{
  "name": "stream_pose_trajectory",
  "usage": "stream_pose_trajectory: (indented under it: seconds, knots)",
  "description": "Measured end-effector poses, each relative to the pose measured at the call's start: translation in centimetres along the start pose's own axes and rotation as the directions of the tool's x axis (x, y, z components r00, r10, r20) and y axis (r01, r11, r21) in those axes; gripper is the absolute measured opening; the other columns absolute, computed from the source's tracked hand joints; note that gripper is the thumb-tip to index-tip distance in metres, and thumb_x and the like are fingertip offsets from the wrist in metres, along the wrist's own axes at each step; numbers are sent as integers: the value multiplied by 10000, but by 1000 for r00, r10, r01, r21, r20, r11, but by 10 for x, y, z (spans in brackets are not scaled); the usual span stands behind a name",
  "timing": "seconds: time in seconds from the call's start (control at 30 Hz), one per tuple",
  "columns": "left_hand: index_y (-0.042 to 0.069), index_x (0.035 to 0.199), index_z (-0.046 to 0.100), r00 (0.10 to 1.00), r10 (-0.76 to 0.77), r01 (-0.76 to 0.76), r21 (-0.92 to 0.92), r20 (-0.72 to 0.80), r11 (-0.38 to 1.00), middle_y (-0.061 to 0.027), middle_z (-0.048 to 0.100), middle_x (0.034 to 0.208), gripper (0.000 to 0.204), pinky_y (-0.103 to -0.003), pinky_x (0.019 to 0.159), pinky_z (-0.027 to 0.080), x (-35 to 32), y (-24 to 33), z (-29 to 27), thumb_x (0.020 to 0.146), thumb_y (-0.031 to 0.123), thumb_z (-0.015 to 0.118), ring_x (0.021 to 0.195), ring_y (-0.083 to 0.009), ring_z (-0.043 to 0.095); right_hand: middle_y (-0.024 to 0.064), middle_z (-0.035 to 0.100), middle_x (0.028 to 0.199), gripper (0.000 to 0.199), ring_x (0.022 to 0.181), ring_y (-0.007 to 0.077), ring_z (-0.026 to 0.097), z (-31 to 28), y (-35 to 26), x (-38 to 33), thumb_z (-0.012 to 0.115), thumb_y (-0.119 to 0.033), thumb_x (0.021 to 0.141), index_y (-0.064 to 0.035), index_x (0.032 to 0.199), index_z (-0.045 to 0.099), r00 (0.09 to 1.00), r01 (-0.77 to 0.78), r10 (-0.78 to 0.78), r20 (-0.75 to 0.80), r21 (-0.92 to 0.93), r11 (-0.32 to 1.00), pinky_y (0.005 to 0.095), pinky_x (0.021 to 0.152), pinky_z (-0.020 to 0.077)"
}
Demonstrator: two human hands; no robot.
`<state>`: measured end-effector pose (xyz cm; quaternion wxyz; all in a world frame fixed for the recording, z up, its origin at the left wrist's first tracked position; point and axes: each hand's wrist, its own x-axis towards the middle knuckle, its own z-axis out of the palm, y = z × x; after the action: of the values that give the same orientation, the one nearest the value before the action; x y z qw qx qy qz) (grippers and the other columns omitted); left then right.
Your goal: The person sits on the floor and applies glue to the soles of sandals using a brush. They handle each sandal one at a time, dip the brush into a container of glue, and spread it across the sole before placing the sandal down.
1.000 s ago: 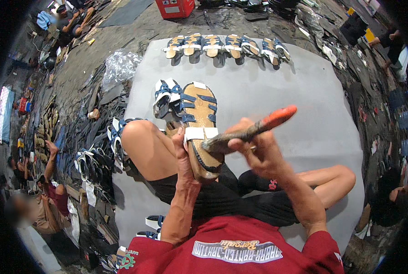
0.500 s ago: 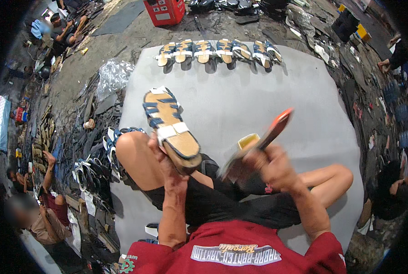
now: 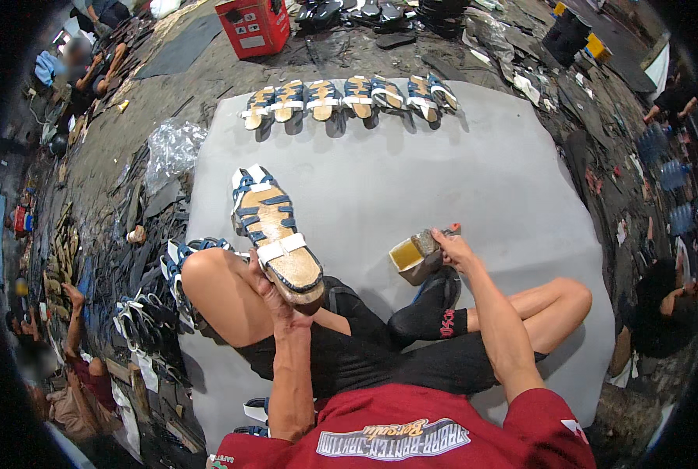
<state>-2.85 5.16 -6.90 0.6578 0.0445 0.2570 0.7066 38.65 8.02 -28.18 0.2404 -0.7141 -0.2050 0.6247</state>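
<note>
My left hand (image 3: 274,293) grips a sandal (image 3: 277,223) by its heel end and holds it up over my left knee. It has a tan insole, dark blue straps and a white strap across. Beside my foot, my right hand (image 3: 457,252) is closed on a brush with a red-ended handle (image 3: 453,228); its lower part is mostly hidden at the container. This small open container (image 3: 417,273) holds something yellow, perhaps glue. A row of several similar sandals (image 3: 322,102) lies along the far edge of the grey sheet (image 3: 349,156).
More blue and white sandals (image 3: 175,262) lie beside my left knee, with a pile of white-strapped ones (image 3: 142,320) farther left. Behind the sheet stands a red box (image 3: 253,27). Dark scraps and clear plastic (image 3: 173,148) cover the floor at left. Other people sit around the edges.
My right hand has moved from holding the brush raised and tilted to lowering it at the container. The sandal stays in my left hand. The whole view has shifted slightly.
</note>
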Motion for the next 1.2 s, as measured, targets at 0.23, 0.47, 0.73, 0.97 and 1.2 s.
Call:
stream_pose_trajectory:
  seconds: [0.23, 0.47, 0.73, 0.97, 1.2]
  knots:
    - [106, 1465, 532, 996, 1, 6, 79, -85, 997, -84, 640, 1395, 691, -458, 1063, 550, -8, 9, -6, 969, 549, 718, 1264, -252, 636, 232, 670, 1261, 686, 1143, 326, 674, 79, -93, -129, 815, -368, 909, 31, 1393, 538, 792, 532, -609, 50, -546, 647, 438, 972, 552]
    - [108, 1533, 418, 1000, -4, 8, 430, -10, 903, -86, 559, 1443, 684, -422, 1129, 471, -33, -19, 14, 1031, 517, 639, 1319, -238, 571, 100, 612, 1378, 803, 1284, 159, 577, 181, -105, -264, 868, -270, 902, 11, 1513, 429, 651, 441, -634, 418, 471, 764, 353, 1089, 497]
    - [58, 1420, 521, 938, 289, -184, 437, -189, 881, -117, 584, 1392, 537, -470, 1059, 512, -11, -27, 21, 1088, 481, 514, 1244, -291, 604, 90, 666, 1340, 722, 1213, 128, 612, 149, -94, -260, 822, -188, 948, 2, 1540, 455, 706, 363, -570, 421, 475, 801, 302, 1038, 515]
    - [53, 1334, 607, 985, 113, -52, 407, -127, 912, -75, 708, 1268, 445, -403, 942, 553, 68, 29, 48, 1037, 379, 553, 1168, -218, 668, 58, 709, 1043, 597, 725, 82, 621, 51, -62, -260, 864, -269, 899, -45, 1374, 579, 894, 218, -294, 340, 244, 945, 245, 584, 540]
    - [61, 1277, 633, 989, -143, 110, 774, -25, 623, -33, 689, 1158, 374, -308, 828, 507, 258, -72, 103, 953, 228, 715, 948, -139, 641, 86, 718, 1103, 605, 843, 122, 670, 49, -60, -233, 889, -328, 870, -44, 1322, 605, 922, 316, -350, 162, 204, 927, 293, 736, 581]
